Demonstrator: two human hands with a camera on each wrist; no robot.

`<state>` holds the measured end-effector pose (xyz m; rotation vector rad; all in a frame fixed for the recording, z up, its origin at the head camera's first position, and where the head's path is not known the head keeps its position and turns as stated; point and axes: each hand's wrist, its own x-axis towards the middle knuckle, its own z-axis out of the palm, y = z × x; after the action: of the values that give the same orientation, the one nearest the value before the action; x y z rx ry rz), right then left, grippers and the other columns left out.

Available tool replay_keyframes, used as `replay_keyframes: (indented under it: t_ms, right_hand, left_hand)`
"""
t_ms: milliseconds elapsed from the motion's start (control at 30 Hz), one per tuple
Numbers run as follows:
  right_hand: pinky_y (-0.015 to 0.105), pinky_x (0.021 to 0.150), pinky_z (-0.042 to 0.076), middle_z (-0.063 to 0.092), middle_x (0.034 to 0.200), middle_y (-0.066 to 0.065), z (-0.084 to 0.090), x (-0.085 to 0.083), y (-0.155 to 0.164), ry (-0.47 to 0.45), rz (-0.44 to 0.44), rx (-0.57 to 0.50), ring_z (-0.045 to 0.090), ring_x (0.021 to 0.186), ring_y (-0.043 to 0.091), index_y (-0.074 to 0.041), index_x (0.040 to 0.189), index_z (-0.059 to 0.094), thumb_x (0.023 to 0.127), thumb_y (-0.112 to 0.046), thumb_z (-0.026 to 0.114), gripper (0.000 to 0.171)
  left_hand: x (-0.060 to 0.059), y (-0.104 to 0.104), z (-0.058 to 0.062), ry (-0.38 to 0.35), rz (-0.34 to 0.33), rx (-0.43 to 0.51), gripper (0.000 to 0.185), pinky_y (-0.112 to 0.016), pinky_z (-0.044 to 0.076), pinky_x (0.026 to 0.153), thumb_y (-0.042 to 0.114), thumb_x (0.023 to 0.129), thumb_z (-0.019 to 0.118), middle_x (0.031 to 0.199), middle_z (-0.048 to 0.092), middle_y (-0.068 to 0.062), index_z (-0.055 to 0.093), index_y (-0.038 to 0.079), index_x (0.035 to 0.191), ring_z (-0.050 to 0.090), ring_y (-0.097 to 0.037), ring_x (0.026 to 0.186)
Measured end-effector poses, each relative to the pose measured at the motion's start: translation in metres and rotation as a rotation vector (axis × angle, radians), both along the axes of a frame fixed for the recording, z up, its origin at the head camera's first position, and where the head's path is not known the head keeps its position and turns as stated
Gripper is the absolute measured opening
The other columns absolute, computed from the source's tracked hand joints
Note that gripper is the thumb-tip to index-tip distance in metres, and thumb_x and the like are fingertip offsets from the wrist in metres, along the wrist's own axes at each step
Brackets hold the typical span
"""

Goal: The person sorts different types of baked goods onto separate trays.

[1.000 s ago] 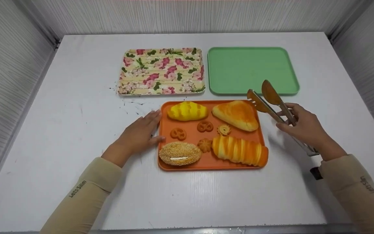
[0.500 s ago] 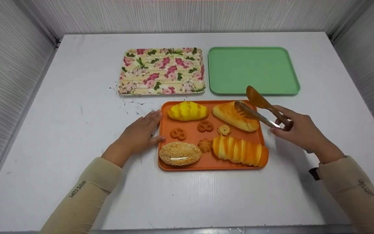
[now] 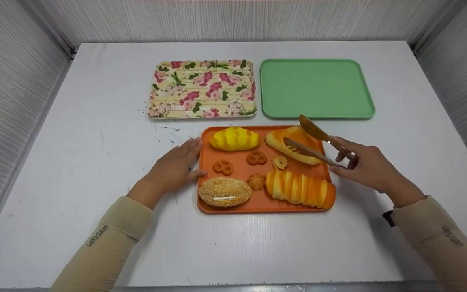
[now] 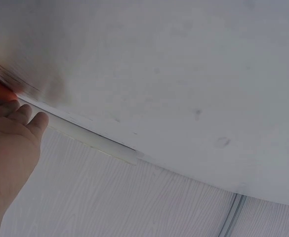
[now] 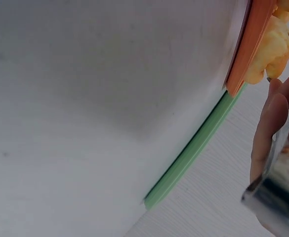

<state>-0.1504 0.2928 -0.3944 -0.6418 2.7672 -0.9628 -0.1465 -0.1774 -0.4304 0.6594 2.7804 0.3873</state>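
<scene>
An orange tray (image 3: pixel 233 205) holds several breads and small cookies. My right hand (image 3: pixel 365 168) grips metal tongs (image 3: pixel 312 142) whose jaws stand apart around the triangular golden bread (image 3: pixel 288 144) at the tray's back right. My left hand (image 3: pixel 174 168) rests flat on the table, fingers touching the tray's left rim. Also on the tray lie a yellow scored bun (image 3: pixel 234 138), a sesame bun (image 3: pixel 224 191) and a ridged long loaf (image 3: pixel 300 188). In the right wrist view, my fingers (image 5: pixel 272 123) and the tongs' shiny handle (image 5: pixel 277 197) show beside the orange tray (image 5: pixel 248 44).
A floral tray (image 3: pixel 202 89) and a green tray (image 3: pixel 316 87) lie side by side behind the orange tray. Pretzel-shaped cookies (image 3: pixel 222 166) and flower-shaped cookies (image 3: pixel 255 181) sit mid-tray. Grey walls close in the white table (image 3: pixel 95 121) on three sides.
My right hand moved the tongs left and down from above the green tray's edge to the triangular bread. The left hand stayed still.
</scene>
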Motion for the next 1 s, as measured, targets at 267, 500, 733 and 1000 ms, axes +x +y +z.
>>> replay_keyframes:
  t_ms: [267,500,733,1000]
  right_hand:
    - [0.025,0.045,0.038,0.062,0.091,0.004,-0.004,0.004,-0.001,-0.019,-0.011,0.031,0.046,0.056,0.016,-0.022,0.142,0.048,0.091,-0.034,0.065,0.056]
    - [0.024,0.042,0.039,0.061,0.079,0.005,-0.002,0.005,-0.003,-0.014,-0.019,0.021,0.048,0.051,0.013,-0.02,0.139,0.052,0.092,-0.031,0.064,0.05]
    - [0.025,0.044,0.038,0.058,0.069,0.004,0.003,0.007,0.003,-0.07,-0.057,-0.003,0.052,0.054,0.015,-0.021,0.141,0.05,0.093,-0.031,0.062,0.05]
    - [0.026,0.04,0.037,0.057,0.066,0.006,0.016,0.001,0.009,-0.014,-0.092,-0.051,0.051,0.052,0.017,-0.025,0.139,0.053,0.093,-0.029,0.063,0.047]
  left_hand:
    - [-0.001,0.001,0.0,-0.001,0.002,-0.001,0.084,-0.043,0.011,0.115,0.057,0.094,0.045,0.158,0.009,-0.008,0.01,0.009,0.154,0.007,-0.024,0.144]
    - [-0.001,0.002,0.002,-0.011,-0.002,-0.02,0.083,-0.042,0.012,0.115,0.055,0.095,0.045,0.158,0.01,-0.009,0.011,0.007,0.153,0.008,-0.024,0.144]
    - [-0.001,0.002,0.0,-0.009,0.0,-0.014,0.082,-0.043,0.012,0.115,0.055,0.095,0.044,0.158,0.01,-0.008,0.011,0.008,0.153,0.008,-0.024,0.144]
    - [0.0,0.0,-0.001,0.0,0.005,0.013,0.083,-0.043,0.012,0.115,0.056,0.095,0.045,0.158,0.01,-0.008,0.011,0.008,0.153,0.008,-0.024,0.144]
